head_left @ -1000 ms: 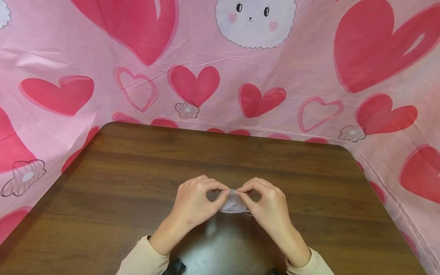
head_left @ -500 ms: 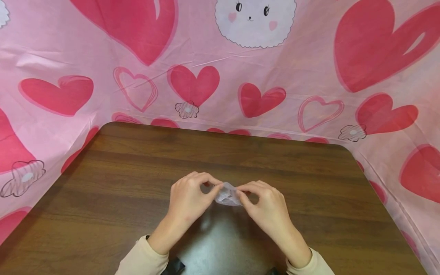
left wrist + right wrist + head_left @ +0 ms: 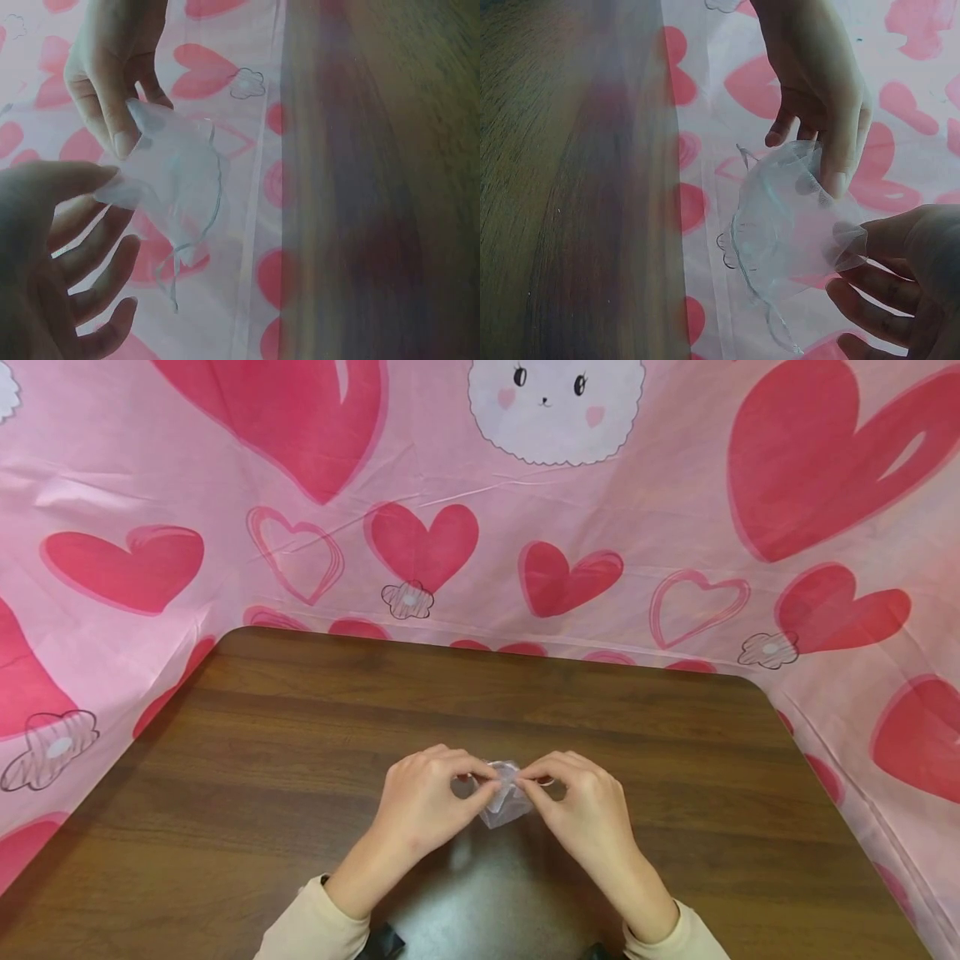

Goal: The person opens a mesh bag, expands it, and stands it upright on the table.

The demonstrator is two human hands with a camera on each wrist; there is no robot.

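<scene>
A small sheer white drawstring pouch (image 3: 504,810) is held up between both hands over the table. My left hand (image 3: 431,797) pinches one side of it between thumb and index finger, and my right hand (image 3: 581,802) pinches the opposite side the same way. Fingertips of the two hands are a short gap apart. In the left wrist view the pouch (image 3: 180,172) looks thin and see-through, with a pale cord (image 3: 218,195) running along its edge and trailing loose below. The right wrist view shows the other fingers spread beside the gauzy fabric (image 3: 780,217).
A dark brown wood-grain table (image 3: 300,718) with rounded far corners lies under the hands. Pink cloth (image 3: 510,510) with red hearts hangs behind it and along both sides. Beige sleeves (image 3: 318,922) cover the forearms; a small black object (image 3: 382,942) shows by the left sleeve.
My left hand moved up and left with the pouch, then came back down and right toward my right hand. The pouch now hangs lower in a pointed shape; my right hand has barely moved.
</scene>
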